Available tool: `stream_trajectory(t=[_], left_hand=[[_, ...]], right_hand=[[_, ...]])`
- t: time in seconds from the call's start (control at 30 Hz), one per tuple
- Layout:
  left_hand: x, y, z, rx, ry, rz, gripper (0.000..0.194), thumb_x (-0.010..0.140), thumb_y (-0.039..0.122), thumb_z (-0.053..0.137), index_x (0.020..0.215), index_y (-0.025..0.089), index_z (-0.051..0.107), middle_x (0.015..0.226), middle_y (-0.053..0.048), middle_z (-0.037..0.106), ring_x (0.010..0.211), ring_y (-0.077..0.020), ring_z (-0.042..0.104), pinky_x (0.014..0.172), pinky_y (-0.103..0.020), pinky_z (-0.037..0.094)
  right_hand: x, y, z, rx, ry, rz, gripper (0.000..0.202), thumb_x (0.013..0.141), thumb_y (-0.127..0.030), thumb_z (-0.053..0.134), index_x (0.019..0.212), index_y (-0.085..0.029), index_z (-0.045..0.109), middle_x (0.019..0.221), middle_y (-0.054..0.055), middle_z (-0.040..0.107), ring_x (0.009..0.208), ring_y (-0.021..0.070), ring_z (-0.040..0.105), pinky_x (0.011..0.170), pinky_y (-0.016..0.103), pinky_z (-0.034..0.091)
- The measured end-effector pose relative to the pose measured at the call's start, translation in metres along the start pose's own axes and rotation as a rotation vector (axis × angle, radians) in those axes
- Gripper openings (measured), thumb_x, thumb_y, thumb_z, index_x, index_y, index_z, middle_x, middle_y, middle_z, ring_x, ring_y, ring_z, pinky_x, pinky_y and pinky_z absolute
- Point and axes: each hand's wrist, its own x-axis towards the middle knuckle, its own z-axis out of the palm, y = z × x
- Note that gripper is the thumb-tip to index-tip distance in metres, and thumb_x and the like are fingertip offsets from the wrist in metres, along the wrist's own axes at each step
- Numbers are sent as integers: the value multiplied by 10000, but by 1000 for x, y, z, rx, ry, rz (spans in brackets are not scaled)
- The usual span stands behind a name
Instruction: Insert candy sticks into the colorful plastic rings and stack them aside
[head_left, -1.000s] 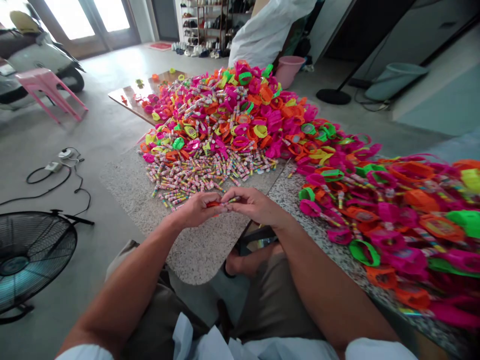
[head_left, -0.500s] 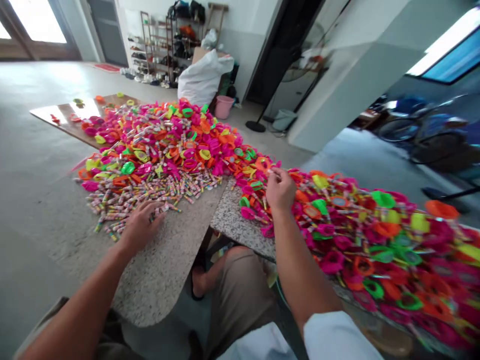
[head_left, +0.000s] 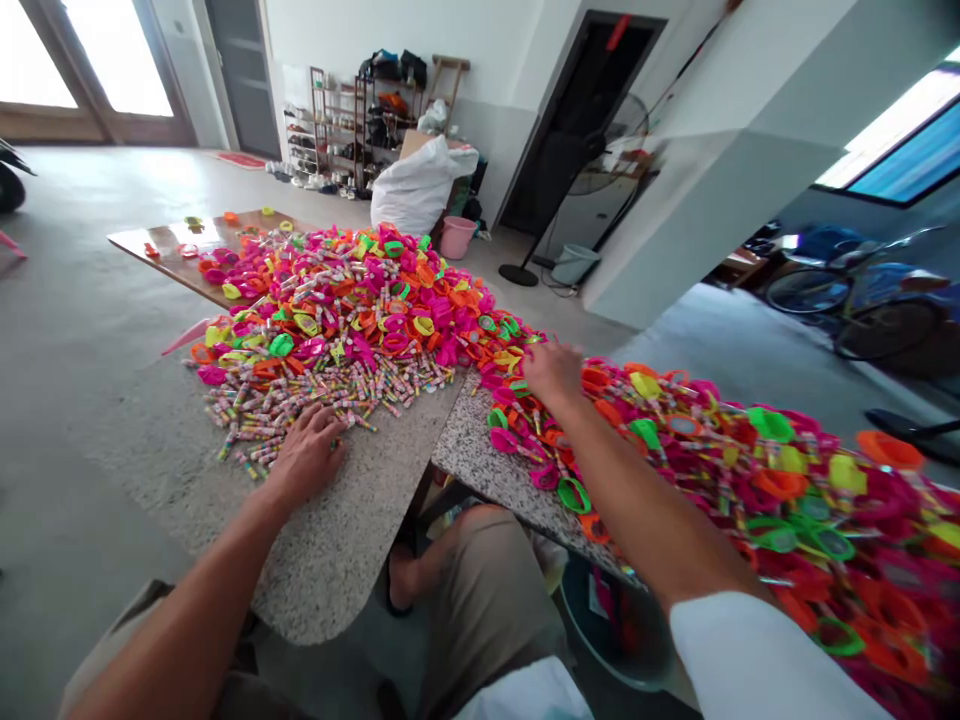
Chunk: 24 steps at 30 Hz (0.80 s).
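My left hand (head_left: 309, 452) rests on the speckled stone slab at the near edge of a spread of small patterned tubes (head_left: 259, 408), which look like wrapped candy rolls. Its fingers are curled, and a bit of a tube with a green end shows between them. My right hand (head_left: 553, 372) is over the bright plastic toy watches (head_left: 682, 425) on the right-hand slab. Motion blurs its fingers, and what they hold, if anything, is hidden. The larger heap of pink, orange, yellow and green watches (head_left: 405, 325) rises behind the tubes.
Bare stone (head_left: 322, 580) lies in front of my left hand. A gap separates the two slabs above my knees. Under the right slab stands a dark tub (head_left: 622, 640). Beyond are a white sack (head_left: 412, 190), a pink bucket (head_left: 457, 238) and a standing fan (head_left: 517, 274).
The camera view has shifted, so the room sits lower and further right. My right hand has turned from an upright pinch to reach over the watches. The left hand stays by the tubes.
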Motion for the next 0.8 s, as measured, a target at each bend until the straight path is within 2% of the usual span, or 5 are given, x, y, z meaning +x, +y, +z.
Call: stream_trajectory(t=[0.1, 0.23, 0.53, 0.67, 0.8], left_hand=[[-2, 1, 0, -5, -2, 6, 353, 987, 343, 590, 1265, 209, 760, 1474, -156, 619, 1486, -387, 457, 1233, -618, 422], [-4, 1, -2, -32, 20, -12, 343, 994, 331, 588, 1275, 222, 751, 1488, -158, 606, 1491, -378, 461, 1216, -632, 435], [-1, 15, -23, -235, 155, -45, 269, 1024, 304, 549, 1178, 229, 756, 1324, -122, 704, 1311, -304, 609, 1156, -511, 480], [2, 25, -21, -497, 116, -157, 301, 1044, 375, 534, 1158, 202, 753, 1080, -102, 763, 1008, -234, 706, 950, -383, 551], [2, 33, -13, -795, -26, -350, 428, 1028, 526, 513, 1177, 174, 706, 790, -26, 677, 667, -168, 628, 610, -266, 477]], right_hand=[[6, -67, 19, 92, -202, -114, 394, 1031, -268, 472, 1254, -129, 766, 1321, 210, 724, 1284, 319, 629, 1107, 400, 417], [11, -126, 50, 164, -320, -56, 379, 1007, -224, 534, 1277, -75, 753, 1331, 249, 720, 1228, 308, 678, 1023, 357, 475], [-15, -152, 51, 468, -349, 2, 297, 985, -256, 586, 1118, -79, 784, 1187, 242, 768, 1182, 322, 700, 1015, 382, 501], [-59, -177, 44, 785, -440, -154, 319, 975, -379, 583, 1050, -147, 788, 962, 109, 796, 898, 236, 743, 843, 333, 571], [-117, -213, 27, 1114, -586, -347, 293, 925, -457, 653, 1036, -224, 792, 914, 37, 783, 782, 212, 713, 763, 353, 599]])
